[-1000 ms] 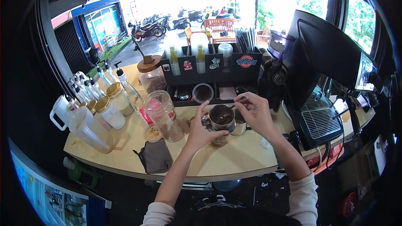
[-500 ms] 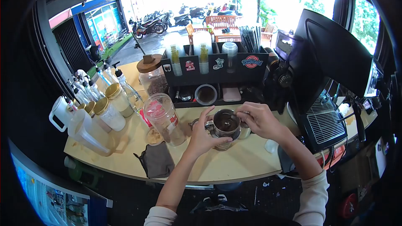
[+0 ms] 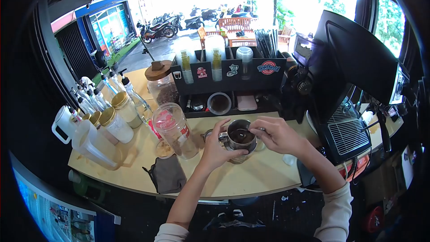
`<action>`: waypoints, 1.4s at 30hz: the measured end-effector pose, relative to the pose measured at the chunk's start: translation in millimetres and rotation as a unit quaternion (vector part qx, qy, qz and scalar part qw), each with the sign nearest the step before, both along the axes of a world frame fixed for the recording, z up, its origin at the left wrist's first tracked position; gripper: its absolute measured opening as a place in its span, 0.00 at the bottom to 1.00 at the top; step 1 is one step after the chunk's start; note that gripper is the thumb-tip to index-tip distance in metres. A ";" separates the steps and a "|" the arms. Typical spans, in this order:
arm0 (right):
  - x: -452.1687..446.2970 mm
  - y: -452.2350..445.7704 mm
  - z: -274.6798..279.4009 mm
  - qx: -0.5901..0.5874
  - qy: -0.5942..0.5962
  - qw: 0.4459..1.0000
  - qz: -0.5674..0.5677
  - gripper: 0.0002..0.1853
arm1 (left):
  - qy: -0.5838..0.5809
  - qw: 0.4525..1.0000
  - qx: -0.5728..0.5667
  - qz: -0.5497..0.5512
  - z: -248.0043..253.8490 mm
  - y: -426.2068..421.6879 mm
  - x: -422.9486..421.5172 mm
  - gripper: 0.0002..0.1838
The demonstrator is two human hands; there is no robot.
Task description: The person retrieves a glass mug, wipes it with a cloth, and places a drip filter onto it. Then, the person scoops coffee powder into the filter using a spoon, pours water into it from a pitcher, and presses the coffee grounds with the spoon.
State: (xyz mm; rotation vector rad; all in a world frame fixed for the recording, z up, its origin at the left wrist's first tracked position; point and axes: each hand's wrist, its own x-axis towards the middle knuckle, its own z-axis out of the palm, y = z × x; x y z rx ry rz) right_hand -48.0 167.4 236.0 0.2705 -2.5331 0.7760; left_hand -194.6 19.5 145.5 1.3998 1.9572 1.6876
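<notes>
A small metal cup (image 3: 242, 135) with dark contents stands tilted slightly towards me above the wooden counter (image 3: 251, 179). My left hand (image 3: 218, 145) is wrapped round its left side and handle, thumb across the front. Pinched in my right hand (image 3: 275, 135) is a thin spoon, whose lower end dips into the cup at its right side. Beneath the cup is a glass vessel (image 3: 237, 158), mostly hidden by the cup and my left hand.
Left of my hands are a tall clear container (image 3: 179, 136), a grey cloth (image 3: 167, 175), lidded jars (image 3: 116, 125) and a plastic pitcher (image 3: 96, 145). Behind stands a black organizer (image 3: 251, 69) with cups. An espresso machine (image 3: 345, 130) is at the right.
The view has shifted slightly. My right hand has moved lower and closer over the cup, and the spoon has changed position inside it. My left hand keeps its hold.
</notes>
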 end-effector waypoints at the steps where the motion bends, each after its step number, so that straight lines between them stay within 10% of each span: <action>1: -1.9 1.1 -0.1 0.001 -0.001 1.000 0.000 0.07 | -0.001 1.000 0.001 0.000 0.0 0.5 -0.2 0.54; 24: -3.8 -14.9 -12.8 0.167 0.090 0.981 -0.046 0.09 | -0.016 1.000 0.002 -0.001 3.3 -1.1 3.2 0.51; 42: 5.8 -7.8 -16.2 0.015 0.032 0.999 -0.034 0.09 | 0.004 1.000 0.006 -0.009 1.0 -1.4 1.8 0.53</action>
